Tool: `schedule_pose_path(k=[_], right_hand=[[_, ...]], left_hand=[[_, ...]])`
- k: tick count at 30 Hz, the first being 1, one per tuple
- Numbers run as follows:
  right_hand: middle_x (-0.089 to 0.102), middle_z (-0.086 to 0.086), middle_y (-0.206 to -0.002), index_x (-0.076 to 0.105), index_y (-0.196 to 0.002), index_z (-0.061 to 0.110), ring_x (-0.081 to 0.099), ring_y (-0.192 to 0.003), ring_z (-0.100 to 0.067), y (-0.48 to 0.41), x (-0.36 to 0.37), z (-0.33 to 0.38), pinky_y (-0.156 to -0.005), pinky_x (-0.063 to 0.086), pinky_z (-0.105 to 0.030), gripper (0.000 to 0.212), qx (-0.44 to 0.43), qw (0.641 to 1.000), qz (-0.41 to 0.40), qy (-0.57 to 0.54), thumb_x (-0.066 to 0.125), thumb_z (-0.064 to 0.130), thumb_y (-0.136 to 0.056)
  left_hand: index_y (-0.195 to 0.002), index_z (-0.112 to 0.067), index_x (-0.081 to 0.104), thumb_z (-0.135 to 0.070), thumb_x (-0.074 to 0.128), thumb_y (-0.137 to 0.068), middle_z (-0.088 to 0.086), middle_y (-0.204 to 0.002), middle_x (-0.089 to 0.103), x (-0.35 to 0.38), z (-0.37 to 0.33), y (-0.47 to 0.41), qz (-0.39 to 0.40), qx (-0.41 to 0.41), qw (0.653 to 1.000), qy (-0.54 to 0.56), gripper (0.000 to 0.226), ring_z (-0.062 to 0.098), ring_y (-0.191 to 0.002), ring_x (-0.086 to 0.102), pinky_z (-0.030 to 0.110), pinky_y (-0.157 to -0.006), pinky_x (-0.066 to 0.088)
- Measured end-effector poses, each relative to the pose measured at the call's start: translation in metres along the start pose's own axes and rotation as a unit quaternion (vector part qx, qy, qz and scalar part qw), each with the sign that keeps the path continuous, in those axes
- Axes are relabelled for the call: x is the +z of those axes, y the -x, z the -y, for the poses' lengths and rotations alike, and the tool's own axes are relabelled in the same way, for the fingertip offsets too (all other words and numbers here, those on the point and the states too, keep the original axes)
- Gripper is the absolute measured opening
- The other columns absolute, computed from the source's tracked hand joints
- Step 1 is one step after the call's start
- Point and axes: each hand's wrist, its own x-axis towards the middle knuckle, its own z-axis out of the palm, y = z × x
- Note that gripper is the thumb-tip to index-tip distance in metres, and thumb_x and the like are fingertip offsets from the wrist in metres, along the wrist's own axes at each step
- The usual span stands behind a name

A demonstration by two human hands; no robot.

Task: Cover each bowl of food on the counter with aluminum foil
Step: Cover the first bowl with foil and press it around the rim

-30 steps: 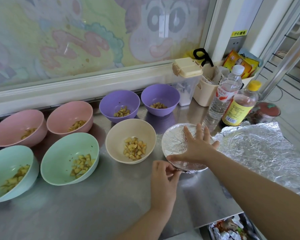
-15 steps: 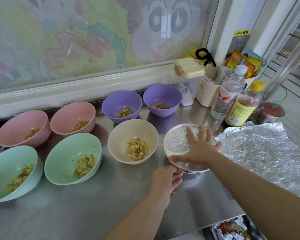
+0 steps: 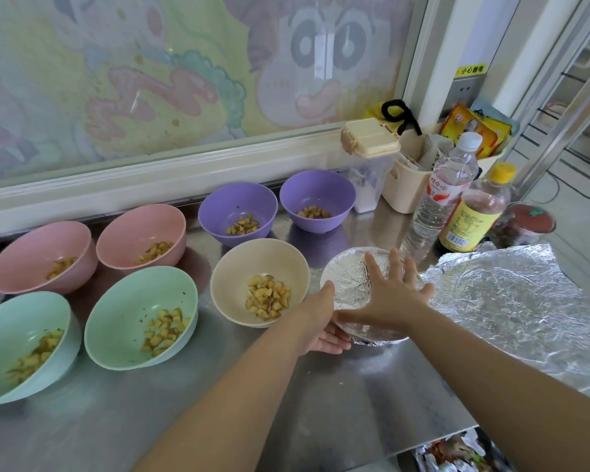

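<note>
Your left hand has slid from the near edge of the foil-covered bowl round to its left flank. It is now sitting in the gap between that bowl and the beige bowl. It is cupping the side, with the thumb lying up against the rim and the fingers curling in under the near edge. Your right hand is staying where it was. It is lying flat on top of the foil with the fingers spread wide, pressing down and gripping nothing.

Under your palms the foil is stretching across the bowl's mouth as a crinkled silver disc, and it is folding down over the rim along the near side. The bowl is standing on the steel counter, just right of the beige bowl and touching the loose foil sheet that is lying wrinkled at its right.

Seven bowls are sitting uncovered, each showing a small heap of diced yellow food. They are the beige one, two green bowls to its left, two pink bowls behind those, and two purple bowls at the back. A clear water bottle and a yellow-capped bottle are standing just behind the covered bowl.
</note>
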Motion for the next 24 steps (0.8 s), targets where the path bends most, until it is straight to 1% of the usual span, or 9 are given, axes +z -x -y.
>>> schedule_pose_path(k=[4, 7, 9, 10, 11, 13, 14, 18, 24], right_hand=[[-0.034, -0.006, -0.163, -0.020, -0.156, 0.039, -0.027, -0.151, -0.036, 0.002, -0.002, 0.001, -0.115, 0.006, -0.073, 0.151, 0.002, 1.000, 0.003, -0.021, 0.041, 0.110, -0.037], [-0.036, -0.004, -0.162, -0.021, -0.155, 0.044, -0.030, -0.149, -0.036, 0.006, -0.006, -0.004, -0.115, -0.002, -0.072, 0.151, -0.007, 0.999, 0.012, -0.053, 0.035, 0.112, -0.032], [-0.029, 0.002, -0.165, -0.009, -0.156, 0.048, -0.027, -0.151, -0.032, 0.016, -0.003, -0.014, -0.116, -0.009, -0.066, 0.140, -0.070, 0.996, -0.034, -0.039, 0.036, 0.109, -0.039], [-0.014, 0.002, -0.168, 0.007, -0.157, 0.049, -0.016, -0.154, -0.030, 0.023, 0.002, -0.019, -0.119, -0.005, -0.064, 0.127, -0.134, 0.987, -0.080, -0.027, 0.041, 0.104, -0.048], [0.012, -0.001, -0.168, 0.031, -0.152, 0.047, 0.005, -0.154, -0.028, 0.030, 0.008, -0.026, -0.122, 0.009, -0.063, 0.107, -0.214, 0.966, -0.142, -0.020, 0.048, 0.096, -0.058], [0.057, 0.000, -0.132, 0.066, -0.119, 0.033, 0.049, -0.123, -0.026, 0.042, 0.027, -0.036, -0.100, 0.046, -0.054, 0.056, -0.365, 0.887, -0.282, -0.023, 0.067, 0.069, -0.076], [0.062, 0.003, -0.113, 0.070, -0.105, 0.028, 0.057, -0.103, -0.024, 0.045, 0.037, -0.039, -0.087, 0.050, -0.047, 0.037, -0.407, 0.853, -0.328, -0.021, 0.073, 0.055, -0.080], [0.062, 0.006, -0.085, 0.071, -0.090, 0.022, 0.058, -0.077, -0.023, 0.040, 0.064, -0.035, -0.073, 0.047, -0.039, 0.012, -0.399, 0.828, -0.391, -0.039, 0.070, 0.033, -0.088], [0.057, 0.004, -0.076, 0.070, -0.080, 0.019, 0.055, -0.070, -0.024, 0.033, 0.071, -0.033, -0.070, 0.042, -0.039, 0.019, -0.376, 0.825, -0.415, -0.072, 0.063, 0.029, -0.093]], left_hand=[[-0.125, -0.009, 0.047, -0.046, 0.024, -0.105, 0.023, -0.102, 0.064, 0.002, 0.001, 0.004, -0.005, 0.006, 1.000, 0.001, 0.048, 0.036, -0.090, 0.066, 0.045, -0.085, 0.055], [-0.123, -0.015, 0.049, -0.023, 0.027, -0.102, 0.013, -0.089, 0.065, 0.003, 0.006, 0.001, -0.020, 0.041, 0.999, -0.016, 0.031, 0.031, -0.080, 0.069, 0.045, -0.084, 0.058], [-0.112, -0.018, 0.051, -0.017, 0.027, -0.101, 0.010, -0.084, 0.068, 0.003, 0.007, -0.002, -0.025, 0.063, 0.997, -0.020, 0.026, 0.028, -0.074, 0.070, 0.045, -0.083, 0.058], [-0.105, -0.019, 0.053, -0.016, 0.028, -0.100, 0.009, -0.081, 0.070, 0.004, 0.007, -0.002, -0.026, 0.071, 0.997, -0.024, 0.026, 0.028, -0.073, 0.070, 0.045, -0.084, 0.059], [-0.100, -0.021, 0.054, -0.017, 0.029, -0.099, 0.009, -0.079, 0.071, 0.004, 0.008, -0.002, -0.026, 0.078, 0.996, -0.029, 0.026, 0.029, -0.074, 0.071, 0.045, -0.085, 0.059], [-0.094, -0.022, 0.055, -0.017, 0.030, -0.099, 0.009, -0.080, 0.072, 0.005, 0.008, -0.002, -0.029, 0.089, 0.995, -0.039, 0.025, 0.030, -0.079, 0.072, 0.046, -0.088, 0.058], [-0.093, -0.022, 0.055, -0.017, 0.030, -0.098, 0.009, -0.080, 0.072, 0.005, 0.008, -0.003, -0.031, 0.093, 0.994, -0.043, 0.025, 0.031, -0.081, 0.071, 0.046, -0.089, 0.058], [-0.092, -0.021, 0.056, -0.015, 0.029, -0.097, 0.011, -0.083, 0.073, 0.006, 0.008, -0.006, -0.040, 0.096, 0.993, -0.055, 0.027, 0.033, -0.085, 0.073, 0.046, -0.090, 0.057], [-0.095, -0.021, 0.056, -0.016, 0.029, -0.096, 0.012, -0.087, 0.074, 0.006, 0.009, -0.009, -0.049, 0.094, 0.993, -0.057, 0.028, 0.033, -0.089, 0.074, 0.044, -0.087, 0.059]])
